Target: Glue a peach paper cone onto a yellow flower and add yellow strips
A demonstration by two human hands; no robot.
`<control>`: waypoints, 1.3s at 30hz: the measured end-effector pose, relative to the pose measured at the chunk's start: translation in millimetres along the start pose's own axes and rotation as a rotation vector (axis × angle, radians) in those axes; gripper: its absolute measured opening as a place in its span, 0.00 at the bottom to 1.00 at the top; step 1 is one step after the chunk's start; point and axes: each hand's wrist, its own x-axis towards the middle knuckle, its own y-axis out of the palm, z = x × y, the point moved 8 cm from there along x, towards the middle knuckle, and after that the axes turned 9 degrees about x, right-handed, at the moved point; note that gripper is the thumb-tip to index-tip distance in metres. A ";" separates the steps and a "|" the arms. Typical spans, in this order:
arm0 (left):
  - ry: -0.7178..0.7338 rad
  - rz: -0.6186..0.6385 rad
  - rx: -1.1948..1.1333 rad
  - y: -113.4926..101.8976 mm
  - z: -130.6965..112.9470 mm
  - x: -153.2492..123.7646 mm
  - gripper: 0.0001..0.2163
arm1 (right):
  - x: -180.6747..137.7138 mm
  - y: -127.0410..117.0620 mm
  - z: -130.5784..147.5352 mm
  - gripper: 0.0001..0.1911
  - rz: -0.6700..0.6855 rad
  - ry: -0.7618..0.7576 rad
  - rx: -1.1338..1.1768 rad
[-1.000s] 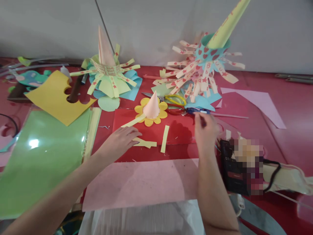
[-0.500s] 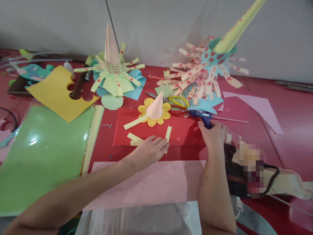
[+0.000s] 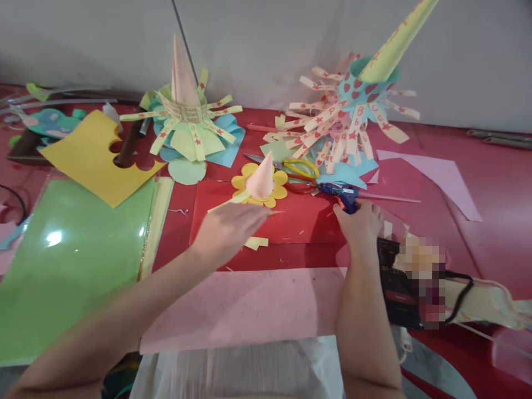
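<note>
Reaching across a red sheet with both hands – left hand over the paper, right hand on the glue gun.

From the left, a green sheet [image 3: 70, 249] lies flat on the surface, with a notched yellow sheet [image 3: 87, 160] overlapping its upper edge. The left hand [image 3: 226, 227] hovers low over the red sheet [image 3: 299, 221] with its fingers stretched forward. It is blurred, so whether it pinches anything cannot be told. A pale yellow strip [image 3: 256, 242] lies just beside its fingers. Just beyond the fingertips stands a yellow paper flower [image 3: 274, 185] carrying a pink cone [image 3: 260, 177]. Scissors [image 3: 297, 169] lie behind the flower. Further right, the right hand [image 3: 361, 224] has its fingers curled on the grip of the blue glue gun [image 3: 343, 194] – the gun rests at the red sheet's right edge, nozzle pointing left. A pink sheet [image 3: 249, 310] lies nearest the person, under both forearms.
</note>
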 end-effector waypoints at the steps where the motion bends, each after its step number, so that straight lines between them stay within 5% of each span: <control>1: -0.097 -0.081 0.023 -15.4 13.7 2.8 0.05 | -0.3 0.6 0.5 0.23 0.000 -0.015 -0.006; 3: -0.173 -0.162 0.108 -39.6 29.3 5.6 0.07 | -0.6 1.6 0.4 0.24 0.001 -0.035 -0.013; 7: 0.021 -0.160 0.290 -56.9 21.1 2.4 0.16 | 0.7 2.9 -2.4 0.23 0.003 -0.039 -0.009; 19: 0.356 0.229 0.195 27.8 -62.2 -51.4 0.14 | 2.4 4.0 -4.2 0.22 -0.005 -0.078 0.022; 31: 0.063 0.575 0.114 32.7 10.1 -56.4 0.09 | 2.1 2.9 -2.6 0.22 -0.006 -0.093 0.025; 39: -0.036 0.461 0.032 32.0 11.8 -46.5 0.10 | 3.4 4.3 -5.6 0.20 -0.036 -0.123 0.044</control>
